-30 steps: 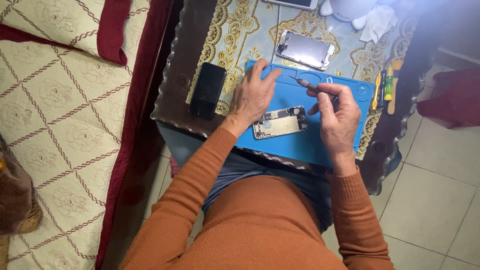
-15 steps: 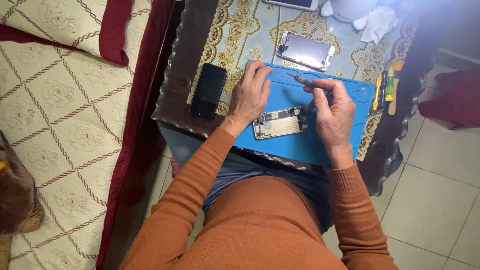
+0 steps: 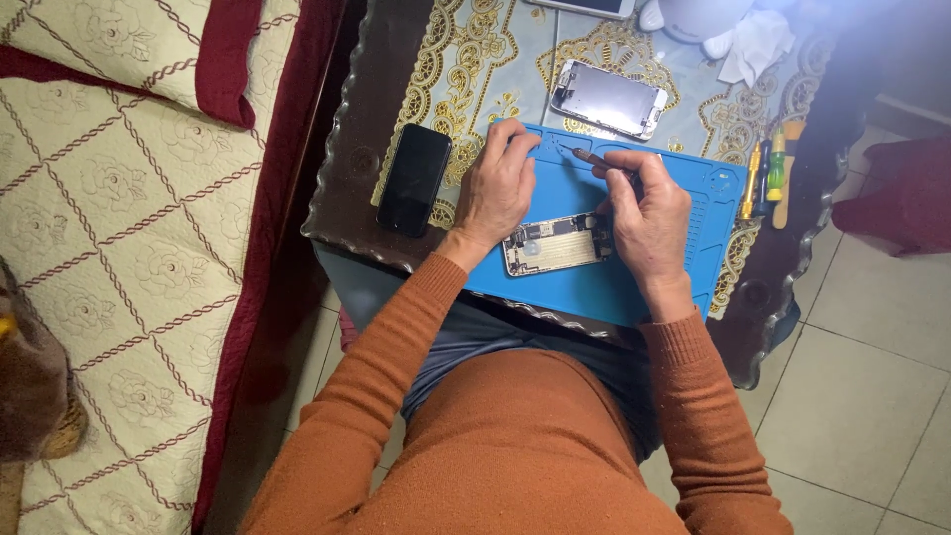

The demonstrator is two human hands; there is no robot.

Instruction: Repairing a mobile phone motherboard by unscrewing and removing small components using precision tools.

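Tweezers (image 3: 601, 162) sit clamped in your right hand (image 3: 649, 210) fingers, tips toward eleven o'clock, while your left hand (image 3: 498, 188), fingers spread, steadies the blue mat (image 3: 693, 213) beside the opened phone (image 3: 555, 244).

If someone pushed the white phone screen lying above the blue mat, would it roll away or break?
The screen panel looks flat and thin, so it would probably slide, not roll. Being a loose glass-like part, it likely cracks or bends easily. It seems light for its size.

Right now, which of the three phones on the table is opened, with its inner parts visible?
The opened phone on the blue mat, between both hands; the others show only closed surfaces.
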